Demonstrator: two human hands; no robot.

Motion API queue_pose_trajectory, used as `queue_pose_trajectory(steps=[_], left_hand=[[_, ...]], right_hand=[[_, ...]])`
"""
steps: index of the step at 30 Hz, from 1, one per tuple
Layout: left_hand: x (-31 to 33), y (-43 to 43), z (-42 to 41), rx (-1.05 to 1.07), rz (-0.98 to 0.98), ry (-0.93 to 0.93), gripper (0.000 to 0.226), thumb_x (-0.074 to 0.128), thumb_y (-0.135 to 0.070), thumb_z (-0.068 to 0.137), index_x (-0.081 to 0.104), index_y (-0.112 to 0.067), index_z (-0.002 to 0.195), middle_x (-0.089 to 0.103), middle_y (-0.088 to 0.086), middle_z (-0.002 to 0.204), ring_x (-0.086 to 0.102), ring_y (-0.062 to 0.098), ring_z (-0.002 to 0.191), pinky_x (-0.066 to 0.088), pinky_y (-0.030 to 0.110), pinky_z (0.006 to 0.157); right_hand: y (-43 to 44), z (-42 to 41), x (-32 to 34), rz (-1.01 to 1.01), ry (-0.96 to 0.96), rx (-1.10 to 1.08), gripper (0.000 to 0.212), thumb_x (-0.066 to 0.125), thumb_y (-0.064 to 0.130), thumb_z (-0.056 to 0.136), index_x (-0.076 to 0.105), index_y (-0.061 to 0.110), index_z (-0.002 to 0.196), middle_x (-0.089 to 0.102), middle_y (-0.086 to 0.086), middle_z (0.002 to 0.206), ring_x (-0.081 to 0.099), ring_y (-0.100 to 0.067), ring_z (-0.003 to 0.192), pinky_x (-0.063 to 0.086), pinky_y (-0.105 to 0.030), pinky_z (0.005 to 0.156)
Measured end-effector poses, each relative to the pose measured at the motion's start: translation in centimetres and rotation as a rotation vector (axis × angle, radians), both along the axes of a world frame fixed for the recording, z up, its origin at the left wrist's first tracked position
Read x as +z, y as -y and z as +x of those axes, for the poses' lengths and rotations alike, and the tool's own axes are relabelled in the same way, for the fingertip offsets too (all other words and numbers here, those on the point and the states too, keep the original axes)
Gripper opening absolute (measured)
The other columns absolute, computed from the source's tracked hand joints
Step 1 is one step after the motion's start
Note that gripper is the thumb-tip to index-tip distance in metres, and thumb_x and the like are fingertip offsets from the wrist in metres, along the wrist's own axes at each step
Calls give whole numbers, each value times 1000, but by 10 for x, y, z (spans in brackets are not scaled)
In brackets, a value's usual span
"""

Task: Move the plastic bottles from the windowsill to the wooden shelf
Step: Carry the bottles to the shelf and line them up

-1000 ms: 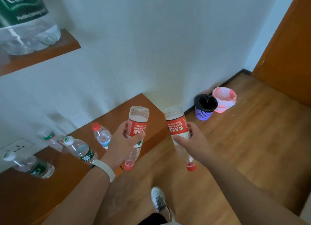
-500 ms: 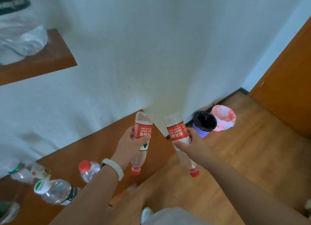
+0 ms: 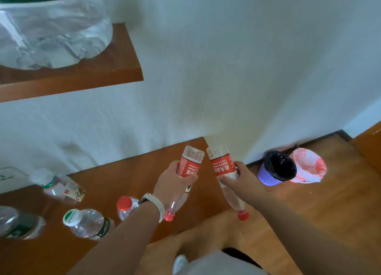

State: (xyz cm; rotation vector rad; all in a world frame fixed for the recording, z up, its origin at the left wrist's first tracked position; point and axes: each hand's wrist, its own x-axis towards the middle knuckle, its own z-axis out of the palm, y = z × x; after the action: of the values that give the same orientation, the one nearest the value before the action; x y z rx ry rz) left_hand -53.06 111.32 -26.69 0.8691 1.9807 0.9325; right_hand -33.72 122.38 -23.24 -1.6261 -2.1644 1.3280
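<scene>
The left hand (image 3: 175,182) is wrapped around the red label of the left-hand bottle (image 3: 189,165). The right hand (image 3: 243,181) grips the right-hand bottle (image 3: 221,165) the same way, fingers curled behind and thumb across the front. Both bottles are upside down. Their ribbed bases point up and away towards the wall, and their red caps hang below the wrists. The long axes lean slightly inward, so the bases nearly meet near the middle of the frame while the caps are apart.

The coming move probably turns on the shelf (image 3: 115,77) in the upper left of the frame. It lies up and to the left of both hands, and the left hand is the nearer one. Each bottle would likely need turning base-down to stand there. A big clear water jug (image 3: 51,31) takes up the shelf's left part, leaving bare board at its right end.

The bottles are thin clear plastic that looks empty, so they are probably light and easy to dent. Directly below the left hand runs a smooth brown wooden ledge (image 3: 134,171). A red-capped bottle (image 3: 125,207) and a white-capped bottle (image 3: 88,223) lie loose on it, with two more further left. At the lower right, on the plank floor, a purple basket (image 3: 276,169) stands beside a pink-lined bin (image 3: 307,165).
</scene>
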Motion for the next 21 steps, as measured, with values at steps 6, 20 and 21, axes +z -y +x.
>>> queue_pose_trajectory(steps=[6, 20, 21], left_hand=[[-17, -3, 3, 86, -88, -31, 58, 71, -55, 83, 44, -37, 131, 61, -16, 115, 63, 10, 98, 55, 32, 89], [-50, -55, 14, 460, -412, -49, 63, 69, -56, 84, 43, -26, 133, 63, -6, 109, 64, 14, 94, 54, 34, 83], [-52, -59, 15, 496, -423, -39, 61, 69, -56, 84, 44, -26, 132, 63, -8, 105, 63, 11, 90, 52, 32, 79]], right_hand=[[-24, -4, -26, -73, 17, 54, 65, 70, 49, 84, 38, 28, 136, 59, 7, 117, 63, -15, 97, 52, -33, 81], [-121, -26, -88, -326, -27, 378, 48, 71, 42, 86, 42, 29, 121, 62, 14, 101, 66, -8, 83, 51, -19, 66], [-126, -27, -93, -343, -29, 419, 48, 72, 41, 85, 43, 28, 121, 64, 11, 101, 68, -9, 83, 54, -20, 67]])
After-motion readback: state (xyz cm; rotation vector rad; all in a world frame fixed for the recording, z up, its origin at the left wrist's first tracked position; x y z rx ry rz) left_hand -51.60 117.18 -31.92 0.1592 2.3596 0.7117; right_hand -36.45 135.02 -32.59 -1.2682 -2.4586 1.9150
